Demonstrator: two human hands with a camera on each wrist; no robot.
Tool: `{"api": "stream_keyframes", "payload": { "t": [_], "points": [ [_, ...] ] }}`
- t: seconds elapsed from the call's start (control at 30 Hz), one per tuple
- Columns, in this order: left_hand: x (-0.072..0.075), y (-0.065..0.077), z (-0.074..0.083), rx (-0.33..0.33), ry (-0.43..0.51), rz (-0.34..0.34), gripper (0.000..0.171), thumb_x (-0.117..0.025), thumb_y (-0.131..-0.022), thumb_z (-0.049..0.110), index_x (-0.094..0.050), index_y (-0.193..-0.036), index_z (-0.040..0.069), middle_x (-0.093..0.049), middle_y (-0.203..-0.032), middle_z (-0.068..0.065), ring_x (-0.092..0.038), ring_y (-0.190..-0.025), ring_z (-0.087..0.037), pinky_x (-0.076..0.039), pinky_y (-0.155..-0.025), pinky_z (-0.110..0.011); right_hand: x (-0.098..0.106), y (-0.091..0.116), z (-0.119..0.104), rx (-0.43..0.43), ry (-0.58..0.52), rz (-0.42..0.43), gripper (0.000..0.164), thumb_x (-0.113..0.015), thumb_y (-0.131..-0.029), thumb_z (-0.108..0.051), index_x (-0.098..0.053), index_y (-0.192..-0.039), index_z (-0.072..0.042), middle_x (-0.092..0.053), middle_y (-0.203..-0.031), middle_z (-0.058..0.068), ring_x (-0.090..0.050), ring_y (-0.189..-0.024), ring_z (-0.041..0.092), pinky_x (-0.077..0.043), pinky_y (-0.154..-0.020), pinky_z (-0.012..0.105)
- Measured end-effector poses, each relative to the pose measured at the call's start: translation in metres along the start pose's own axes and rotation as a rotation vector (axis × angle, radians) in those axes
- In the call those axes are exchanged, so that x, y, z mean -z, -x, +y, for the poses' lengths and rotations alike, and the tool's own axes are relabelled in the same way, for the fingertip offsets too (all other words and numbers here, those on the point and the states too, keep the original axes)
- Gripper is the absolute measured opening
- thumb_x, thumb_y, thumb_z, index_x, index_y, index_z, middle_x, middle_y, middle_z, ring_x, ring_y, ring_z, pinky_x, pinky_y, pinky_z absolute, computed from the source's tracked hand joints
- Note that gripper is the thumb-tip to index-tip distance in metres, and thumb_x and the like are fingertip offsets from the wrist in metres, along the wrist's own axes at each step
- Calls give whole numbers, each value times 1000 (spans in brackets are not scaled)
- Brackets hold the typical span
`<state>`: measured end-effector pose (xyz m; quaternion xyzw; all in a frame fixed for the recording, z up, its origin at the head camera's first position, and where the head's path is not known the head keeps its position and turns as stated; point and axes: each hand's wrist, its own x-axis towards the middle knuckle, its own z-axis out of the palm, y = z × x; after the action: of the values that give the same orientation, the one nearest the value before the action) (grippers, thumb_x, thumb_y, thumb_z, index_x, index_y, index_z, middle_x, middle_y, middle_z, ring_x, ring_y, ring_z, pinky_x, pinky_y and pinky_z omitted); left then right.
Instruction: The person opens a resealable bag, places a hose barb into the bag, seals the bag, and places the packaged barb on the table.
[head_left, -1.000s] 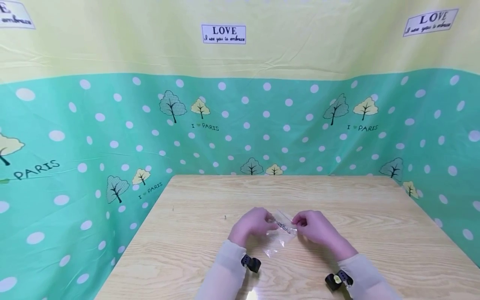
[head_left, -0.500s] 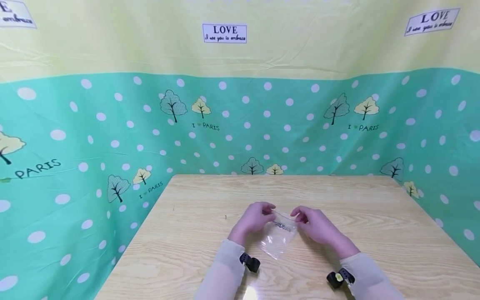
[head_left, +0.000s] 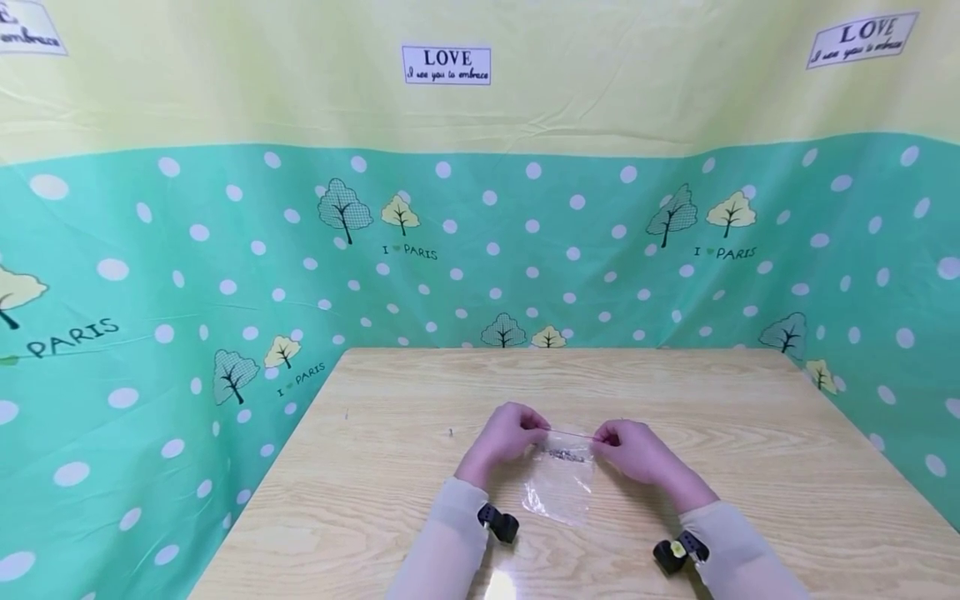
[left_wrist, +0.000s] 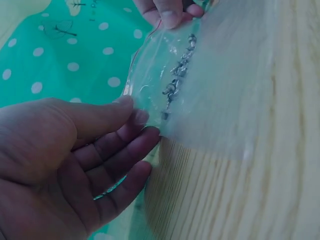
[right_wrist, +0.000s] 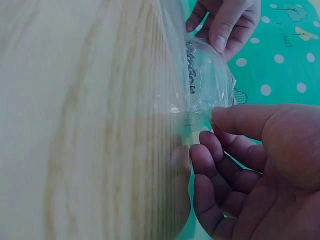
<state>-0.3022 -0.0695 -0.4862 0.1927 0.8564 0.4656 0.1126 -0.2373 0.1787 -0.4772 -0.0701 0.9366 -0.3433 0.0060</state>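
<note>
A clear zip-lock bag (head_left: pixel 558 487) with a red line along its top edge is stretched between both hands. Inside it, small metal screws (left_wrist: pixel 178 75) lie in a row a little below the zip. My left hand (head_left: pixel 512 433) pinches the bag's upper left corner between thumb and forefinger. At the opposite corner my right hand (head_left: pixel 633 450) pinches the zip edge the same way. In the right wrist view, the thumb (right_wrist: pixel 240 120) presses on the plastic, with the other fingers curled below it. The lower part of the bag spreads toward the person.
The wooden table (head_left: pixel 360 500) fills the space under the hands. A tiny dark piece (head_left: pixel 451 432) lies on it left of the left hand, and another small speck (head_left: pixel 347 414) farther left. A green dotted curtain (head_left: pixel 480 250) hangs behind and at both sides.
The bag has gone from tilted and bunched to spread flat, its top edge now straight between the hands. The left hand's fingers have closed on the corner.
</note>
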Motion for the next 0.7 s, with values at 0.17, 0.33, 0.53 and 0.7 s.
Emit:
{"api": "stream_keyframes", "payload": {
  "t": [0.17, 0.33, 0.53, 0.7],
  "points": [
    [4, -1, -3, 28, -24, 2, 5, -80, -97, 18, -80, -99, 13, -71, -86, 5, -65, -77, -16, -55, -62, -28, 0, -2, 1, 0, -15, 11, 10, -74, -101, -18, -73, -97, -9, -66, -86, -2, -57, -77, 14, -51, -69, 33],
    [5, 1, -1, 61, -10, 2, 5, -78, -98, 17, -80, -97, 12, -71, -87, 3, -64, -77, -17, -55, -62, -29, 0, -2, 1, -10, -32, 16, 10, -74, -101, -20, -72, -100, -10, -66, -88, -1, -57, -78, 15, -51, -70, 34],
    [2, 6, 1, 76, -9, 8, 6, -75, -100, 15, -78, -97, 10, -69, -86, 2, -61, -73, -15, -53, -61, -26, -2, 2, -1, -31, -84, 4, 6, -75, -100, -19, -71, -100, -14, -68, -89, 0, -59, -74, 16, -52, -63, 33],
    [1, 6, 3, 56, -28, -1, 7, -73, -101, 13, -77, -96, 10, -68, -85, 2, -59, -72, -13, -52, -60, -26, -2, 3, 0, -32, -109, 11, 6, -75, -98, -18, -70, -98, -15, -68, -87, 2, -59, -70, 17, -50, -59, 31]
  ]
}}
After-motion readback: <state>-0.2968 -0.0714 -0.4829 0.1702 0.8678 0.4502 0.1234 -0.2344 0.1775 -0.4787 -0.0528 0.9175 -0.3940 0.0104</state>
